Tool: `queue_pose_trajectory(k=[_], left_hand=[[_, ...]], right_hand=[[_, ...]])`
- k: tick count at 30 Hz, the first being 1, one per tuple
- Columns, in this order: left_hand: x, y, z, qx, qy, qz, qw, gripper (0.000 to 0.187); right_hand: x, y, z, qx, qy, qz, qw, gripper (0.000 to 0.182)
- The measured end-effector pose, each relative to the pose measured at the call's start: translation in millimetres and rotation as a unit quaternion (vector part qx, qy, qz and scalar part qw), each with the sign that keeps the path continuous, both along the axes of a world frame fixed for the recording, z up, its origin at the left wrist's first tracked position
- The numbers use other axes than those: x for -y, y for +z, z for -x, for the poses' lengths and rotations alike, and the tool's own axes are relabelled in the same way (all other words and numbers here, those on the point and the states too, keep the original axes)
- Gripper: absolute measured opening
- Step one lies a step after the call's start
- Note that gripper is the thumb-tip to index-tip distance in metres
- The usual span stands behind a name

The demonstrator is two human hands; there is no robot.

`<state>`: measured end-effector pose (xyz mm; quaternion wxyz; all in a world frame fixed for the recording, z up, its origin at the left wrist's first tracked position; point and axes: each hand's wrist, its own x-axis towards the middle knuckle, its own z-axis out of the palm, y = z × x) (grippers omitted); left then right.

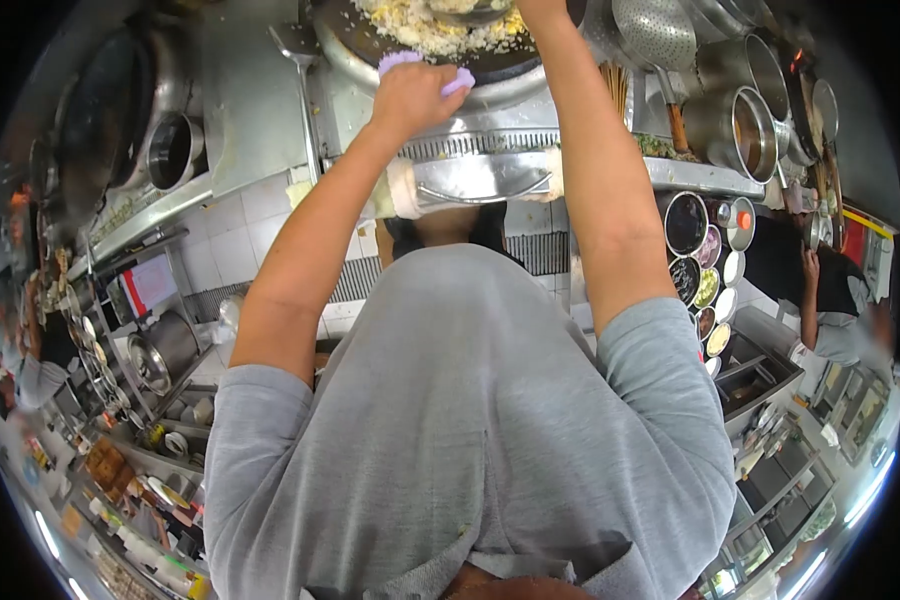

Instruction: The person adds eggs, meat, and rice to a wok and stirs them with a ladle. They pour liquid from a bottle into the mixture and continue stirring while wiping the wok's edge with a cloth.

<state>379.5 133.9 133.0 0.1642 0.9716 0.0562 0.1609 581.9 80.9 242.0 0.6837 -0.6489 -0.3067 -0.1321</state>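
Note:
A dark wok (pixel 355 40) full of yellow fried rice (pixel 420 30) sits on the steel stove at the top of the head view. My left hand (pixel 410 98) is closed on a purple cloth (pixel 398 60) at the wok's near rim. My right hand (pixel 542 10) reaches over the wok at the frame's top edge and is mostly cut off, so what it holds is hidden. A metal utensil (pixel 465 12) lies in the rice beside it. My grey shirt fills the lower middle.
A perforated strainer (pixel 655 30) and steel pots (pixel 745 125) stand right of the wok. Several small seasoning bowls (pixel 705 265) line the right counter. A person in black (pixel 830 290) works at the right. A steel pot (pixel 165 345) and shelves of dishes are at the left.

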Motion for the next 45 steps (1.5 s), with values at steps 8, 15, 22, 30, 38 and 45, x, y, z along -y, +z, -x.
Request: queue_pose_trajectory(k=[8,15,22,30,38,45], left_hand=[[-3,8,0,-0.003,-0.029,0.027,0.999,0.03],[-3,17,0,-0.03,-0.023,0.051,0.998,0.029],[-1,16,0,-0.015,-0.012,0.045,0.999,0.028],[4,11,0,0.021,-0.011,0.031,0.999,0.029],[4,17,1,0.005,-0.021,0.032,0.999,0.028],[15,8,2,-0.042,-0.001,0.045,0.998,0.029]], right_hand=[[4,7,5,-0.125,-0.009,0.044,0.991,0.021],[2,15,-1,-0.168,-0.018,0.063,0.984,0.028],[0,-4,-10,-0.079,0.099,-0.037,0.991,0.029],[5,-6,-5,-0.129,0.105,-0.036,0.985,0.021],[-21,25,-14,-0.078,0.067,0.034,0.994,0.027],[-78,35,-40,-0.171,0.259,-0.03,0.95,0.028]])
